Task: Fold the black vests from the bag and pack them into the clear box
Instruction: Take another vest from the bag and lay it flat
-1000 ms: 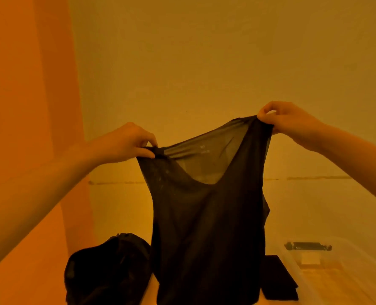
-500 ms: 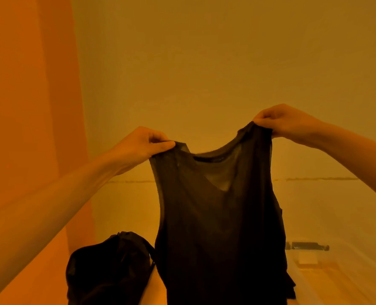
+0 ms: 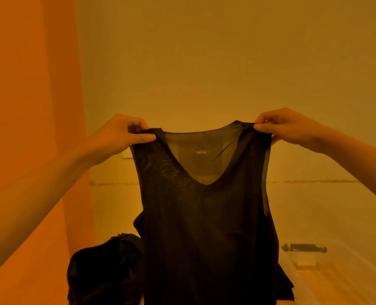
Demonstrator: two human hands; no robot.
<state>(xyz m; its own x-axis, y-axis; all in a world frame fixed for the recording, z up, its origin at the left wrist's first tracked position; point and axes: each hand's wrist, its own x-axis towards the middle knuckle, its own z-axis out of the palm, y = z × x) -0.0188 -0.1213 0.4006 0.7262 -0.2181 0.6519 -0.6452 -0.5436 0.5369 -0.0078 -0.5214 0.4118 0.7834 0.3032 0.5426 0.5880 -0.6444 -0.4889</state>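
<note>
**Vest (image 3: 204,227) held up by both shoulders**

The black vest hangs spread out in the air; clear box (image 3: 345,258) at lower right, black bag (image 3: 103,271) at lower left; left hand (image 3: 121,134) and right hand (image 3: 286,126) each pinch one shoulder strap; pale neck print (image 3: 201,150) too small to read.

Whole view is soaked in a heavy amber cast, pretty dim, colours basically gone. The wall (image 3: 204,51) ahead is the brightest bit, evenly lit, with no hard shadows on it. The black vest (image 3: 204,227) is backlit by it, so the thin layer at the neckline glows through, and the tiny print there is too soft to read. The bag (image 3: 103,271) is just a dark blob with no detail. The clear box (image 3: 347,258) looks hazy. Wide-angle stretch bloats my left forearm (image 3: 28,194) toward the edge.
</note>
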